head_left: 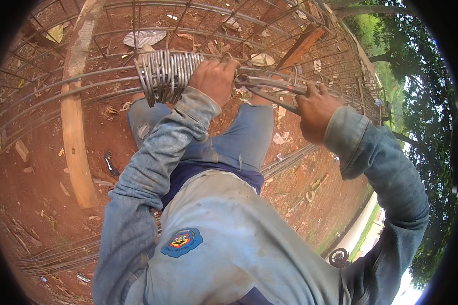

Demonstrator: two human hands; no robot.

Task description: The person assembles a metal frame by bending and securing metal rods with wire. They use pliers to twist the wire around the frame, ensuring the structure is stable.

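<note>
My right hand [318, 109] is closed round the handles of a pair of pincers [269, 94], whose jaws point left. Those jaws are at the long steel bars, just right of my left hand [213, 79]. The left hand has its fingers wrapped over a steel bar; its fingertips are partly hidden. Pressed up beside it on the left is a tight row of bent steel stirrups [165, 76], hung round the long bars. Whether the jaws grip a wire cannot be made out.
A wooden plank [74, 122] crosses under the bars at the left. Beyond stands a rebar cage [213, 20] with a reddish piece of wood [303, 46] in it. More long rods [295, 160] lie on the red soil behind my legs. Dry leaves are scattered about.
</note>
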